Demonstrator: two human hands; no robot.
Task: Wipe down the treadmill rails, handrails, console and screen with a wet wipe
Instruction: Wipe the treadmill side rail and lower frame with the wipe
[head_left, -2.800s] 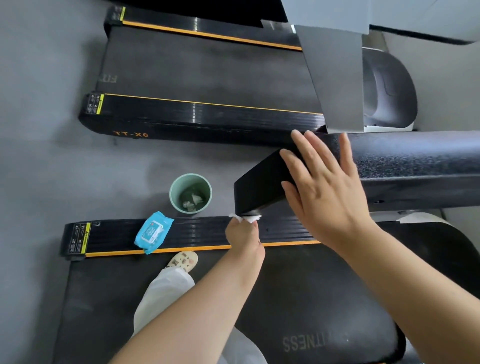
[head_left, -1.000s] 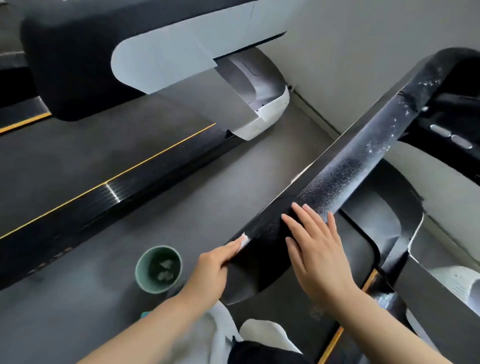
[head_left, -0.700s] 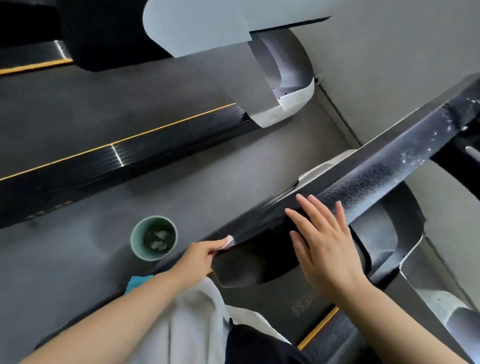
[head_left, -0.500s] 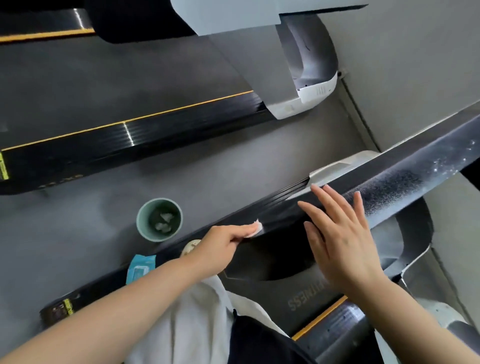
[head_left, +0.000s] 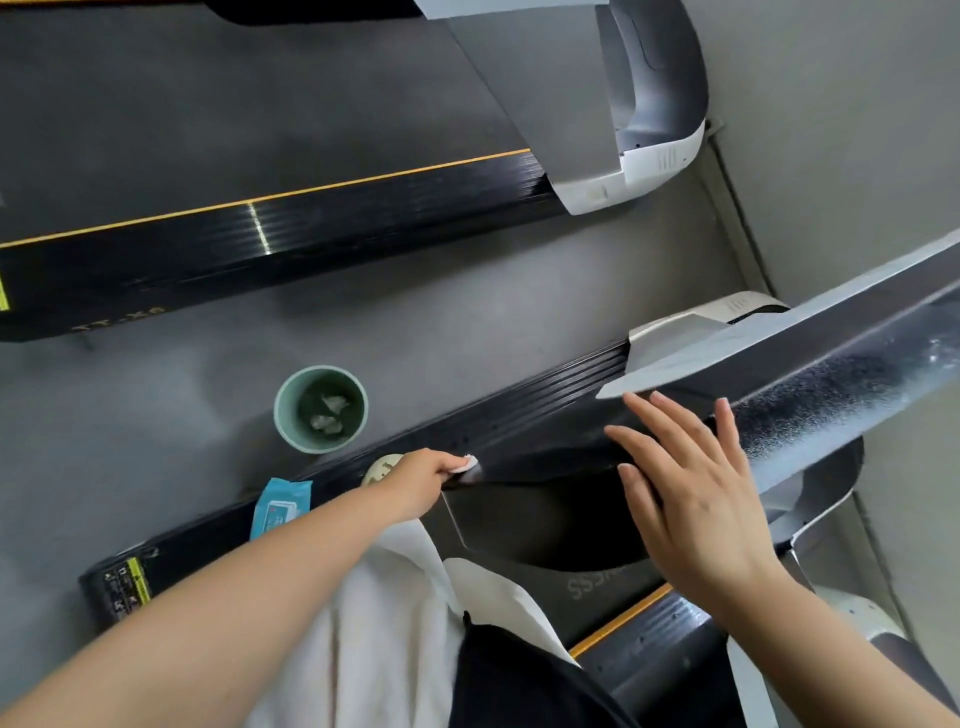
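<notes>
A black treadmill handrail (head_left: 810, 405) runs from the upper right down to its blunt end at centre. My left hand (head_left: 421, 480) pinches a small white wet wipe (head_left: 464, 463) against the outer edge of that end. My right hand (head_left: 691, 488) lies flat on top of the handrail with its fingers straight and spread. The black side rail (head_left: 519, 415) of the treadmill runs below the handrail, and part of the belt (head_left: 597, 582) shows under it.
A pale green bin (head_left: 320, 409) with used wipes stands on the grey floor between two treadmills. A blue wipe pack (head_left: 280, 506) lies on the side rail near my foot. A second treadmill (head_left: 260, 223) with a grey upright fills the upper part.
The view has swung left and down. My left hand with the wipe has slid along the handrail's outer edge toward its end. My right hand has stayed flat on top.
</notes>
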